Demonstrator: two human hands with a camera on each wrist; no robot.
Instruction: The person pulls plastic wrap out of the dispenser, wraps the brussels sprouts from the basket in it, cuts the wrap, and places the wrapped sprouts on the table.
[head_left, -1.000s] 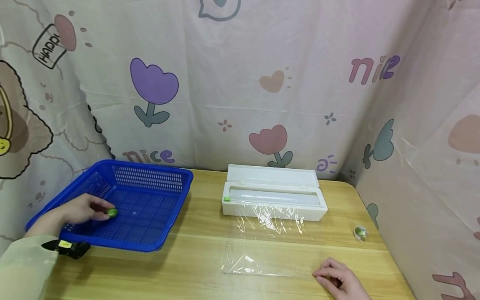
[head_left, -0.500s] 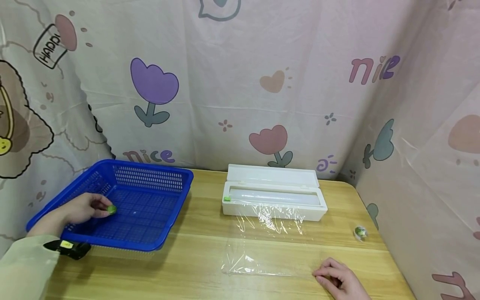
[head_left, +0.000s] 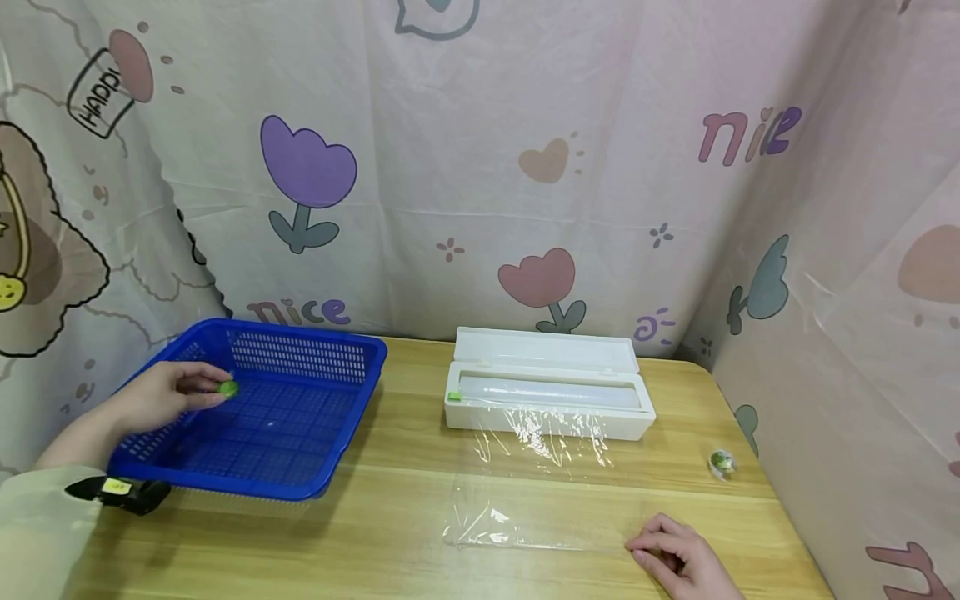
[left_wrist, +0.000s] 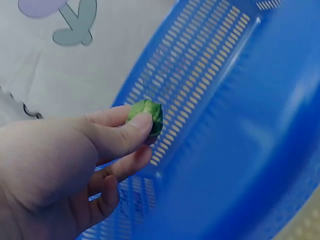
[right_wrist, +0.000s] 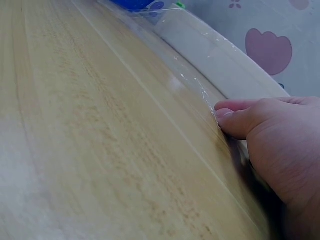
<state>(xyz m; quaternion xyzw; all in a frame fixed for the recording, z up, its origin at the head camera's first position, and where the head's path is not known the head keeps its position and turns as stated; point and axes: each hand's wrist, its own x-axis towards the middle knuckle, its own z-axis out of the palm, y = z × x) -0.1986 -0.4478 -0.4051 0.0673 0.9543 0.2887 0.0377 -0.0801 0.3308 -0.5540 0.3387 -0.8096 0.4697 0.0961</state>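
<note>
Between thumb and fingers my left hand [head_left: 161, 396] pinches a Brussels sprout [left_wrist: 148, 116], held above the blue plastic basket [head_left: 281, 492]. My right hand [head_left: 686, 557] pinches the near right corner of a clear sheet of cling film [head_left: 510, 521]. That film runs over the table from a roll [head_left: 551, 393] inside a white dispenser box [head_left: 555, 423], whose lid stands up. In the right wrist view, the film edge [right_wrist: 204, 95] meets the fingertips of that hand.
A small green-and-white ball, seemingly wrapped in film [head_left: 722, 464], lies near the right edge of the wooden table [head_left: 390, 533]. Printed curtains [head_left: 442, 167] hang behind the table and at both sides. A green tab [head_left: 454, 397] sits at the box's left end.
My left hand has lifted the Brussels sprout a little higher out of the basket. The right hand and the film stay where they were.
</note>
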